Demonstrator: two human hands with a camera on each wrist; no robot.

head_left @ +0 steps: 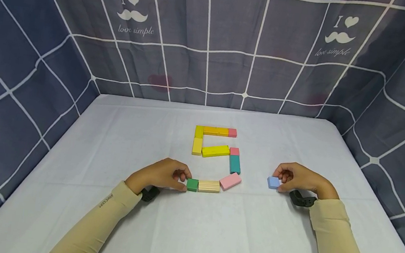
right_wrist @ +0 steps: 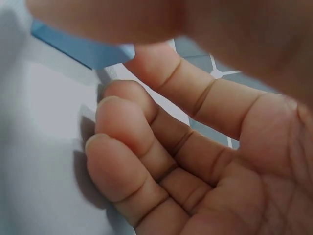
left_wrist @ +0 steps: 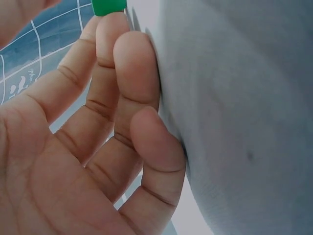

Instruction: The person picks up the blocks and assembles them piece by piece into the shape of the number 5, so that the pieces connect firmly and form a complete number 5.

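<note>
My left hand (head_left: 164, 175) pinches a small green block (head_left: 192, 185) between thumb and index finger at the row's left end. In the left wrist view that green block (left_wrist: 108, 7) shows at the top edge, by the fingertips. Off to the right, my right hand (head_left: 302, 179) grips a light blue block (head_left: 273, 183) by thumb and index finger, low over the cloth. The right wrist view has the blue block (right_wrist: 83, 46) partly hidden behind the thumb, the other fingers curled below. Touching the green block is a ridged cream block (head_left: 208, 186), then a tilted pink block (head_left: 230, 181).
Farther back, a teal block (head_left: 234, 164), small pink block (head_left: 235, 151), slanted yellow block (head_left: 216, 151) and several other yellow blocks (head_left: 215, 131) continue the curving line to another pink block (head_left: 232, 132). A white cloth (head_left: 130, 126) covers the table; dark checked curtains (head_left: 227, 74) surround it.
</note>
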